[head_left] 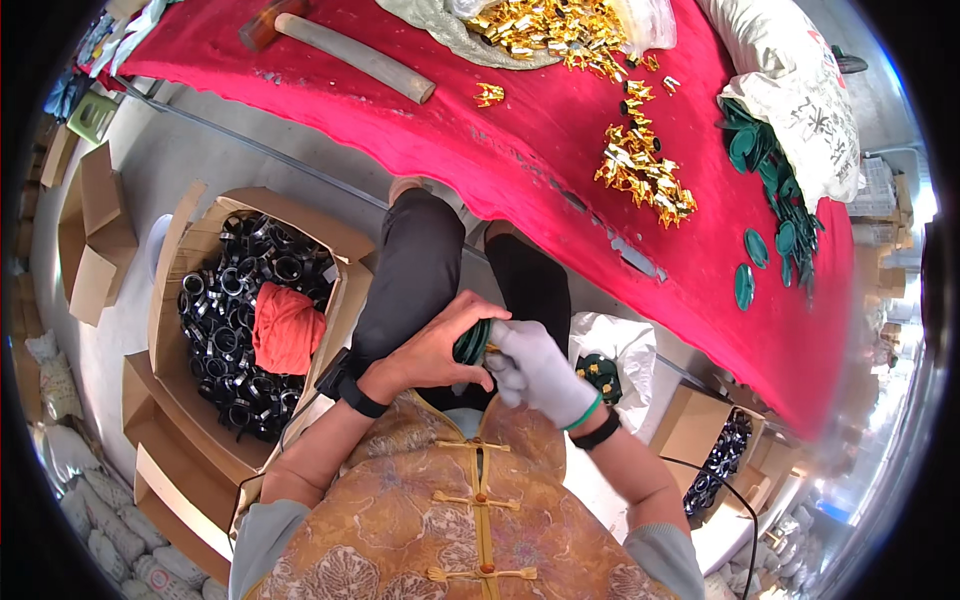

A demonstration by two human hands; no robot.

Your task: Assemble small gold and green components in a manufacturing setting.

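Seemingly mid-run, the bare left hand (430, 350) and gloved right hand (535, 370) both clench 1 green disc (472, 342) over the lap, gold clips (645, 170) and green discs (775, 200) waiting on the red counter (560, 130).

There is a single view, from a wide fisheye camera worn on the person's head and looking steeply down over the chest and lap. It sits close to the left hand (432, 352) and the gloved right hand (535, 368), which meet just below the centre of the picture, with the forearms coming in from the lower edge. The red-covered table (560, 150) fills the upper part, ahead of the knees, its edge bending toward the rim. The cardboard box of black rings (190, 300) lies at the person's left on the floor.
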